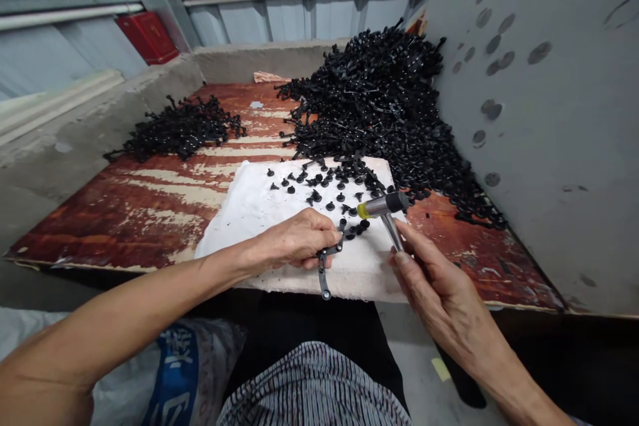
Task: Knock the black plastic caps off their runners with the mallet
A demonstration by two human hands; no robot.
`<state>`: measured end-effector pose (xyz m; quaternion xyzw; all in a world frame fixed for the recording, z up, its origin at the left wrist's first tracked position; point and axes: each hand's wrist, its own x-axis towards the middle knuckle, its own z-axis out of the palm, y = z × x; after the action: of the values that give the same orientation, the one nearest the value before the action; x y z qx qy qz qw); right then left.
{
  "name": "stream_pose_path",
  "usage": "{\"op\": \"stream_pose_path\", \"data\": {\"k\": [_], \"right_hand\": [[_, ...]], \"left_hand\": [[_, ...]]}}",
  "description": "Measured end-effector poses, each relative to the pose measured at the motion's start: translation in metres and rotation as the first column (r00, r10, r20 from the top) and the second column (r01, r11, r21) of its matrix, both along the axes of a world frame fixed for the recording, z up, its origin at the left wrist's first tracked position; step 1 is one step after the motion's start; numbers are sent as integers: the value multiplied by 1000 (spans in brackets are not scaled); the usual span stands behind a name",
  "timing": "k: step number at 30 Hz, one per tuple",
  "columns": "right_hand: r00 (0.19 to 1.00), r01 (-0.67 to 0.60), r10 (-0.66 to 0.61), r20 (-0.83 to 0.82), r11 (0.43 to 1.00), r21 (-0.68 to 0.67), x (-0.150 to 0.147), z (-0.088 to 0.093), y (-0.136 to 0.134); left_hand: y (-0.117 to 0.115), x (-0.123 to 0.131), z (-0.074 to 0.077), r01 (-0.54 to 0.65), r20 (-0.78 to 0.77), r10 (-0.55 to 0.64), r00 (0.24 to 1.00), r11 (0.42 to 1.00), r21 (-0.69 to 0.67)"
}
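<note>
Overhead, a person's two bare hands work at a worn, red-brown wooden board (150, 206) whose paint has flaked into pale streaks. A grey panel (549, 146), pocked with round dents, leans along the board's 3 o'clock side. Against that panel, at about 1 o'clock, rises the large heap of black plastic parts (384, 93), strung together in tangled runs. A smaller pile of black parts (182, 128) lies well apart from it at about 10 o'clock. At the near edge of the board sits a white pad (249, 213), which carries loose black studs (319, 183) scattered across its far half.

The left hand (294, 239) rests on the pad, fingers closed on a black strip of joined parts (332, 254); the strip's far end runs toward the studs at 1 o'clock and its near end hangs over the pad's front edge at 6 o'clock. Just beside it, at 3 o'clock, the right hand (439, 286) pinches the thin metal shaft of a small hammer (383, 206), fingers closed narrowly about it. The hammer's head, black at one end with a yellow band at the other, is above the strip's far end; whether it touches cannot be told. Below, at 6 o'clock, striped fabric (314, 386) covers the person's lap, with a blue-printed sack (184, 373) at 7 o'clock.
</note>
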<state>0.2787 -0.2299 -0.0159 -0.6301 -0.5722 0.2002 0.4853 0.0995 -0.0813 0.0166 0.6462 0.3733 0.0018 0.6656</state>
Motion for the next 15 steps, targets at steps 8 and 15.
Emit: {"op": "stream_pose_path", "data": {"k": [8, 15], "right_hand": [[902, -142, 18, 432, 956, 256, 6, 24, 1], [853, -217, 128, 507, 969, 120, 5, 36, -6]], "left_hand": [[1, 1, -1, -13, -65, 15, 998, 999, 32], [2, 4, 2, 4, -72, 1, 997, 997, 73]]}}
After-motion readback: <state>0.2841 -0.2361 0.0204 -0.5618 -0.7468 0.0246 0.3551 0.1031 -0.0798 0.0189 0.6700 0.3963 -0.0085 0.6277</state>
